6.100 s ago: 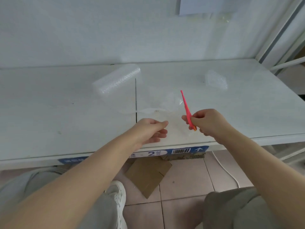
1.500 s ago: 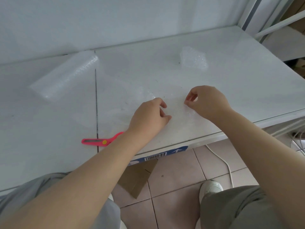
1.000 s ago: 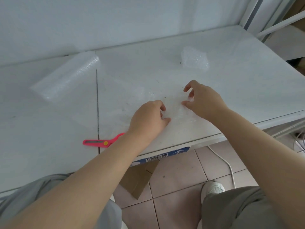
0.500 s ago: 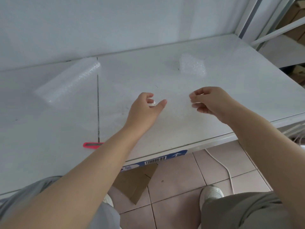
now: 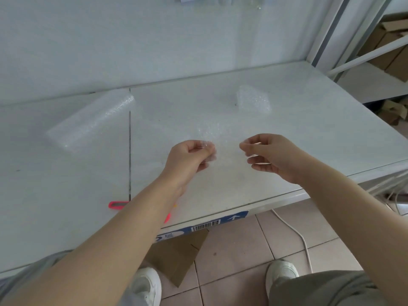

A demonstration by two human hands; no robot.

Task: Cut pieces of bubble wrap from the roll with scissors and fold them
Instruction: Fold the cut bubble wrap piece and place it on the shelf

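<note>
A cut piece of clear bubble wrap (image 5: 223,146) hangs between my two hands just above the white table (image 5: 309,133). My left hand (image 5: 189,157) pinches its left edge. My right hand (image 5: 269,154) pinches its right edge. The bubble wrap roll (image 5: 90,122) lies diagonally at the back left of the table. A folded bubble wrap piece (image 5: 252,100) rests at the back right. The pink scissors (image 5: 117,204) lie near the front edge, mostly hidden under my left forearm.
A wall runs behind the table. White shelving (image 5: 364,62) with cardboard boxes stands to the right. Below the front edge are a tiled floor, a cardboard piece (image 5: 176,257), a white cable (image 5: 302,237) and my shoes.
The scissors went from my right hand onto the table at the front left. Both hands took hold of the cut piece and lifted its edges off the table.
</note>
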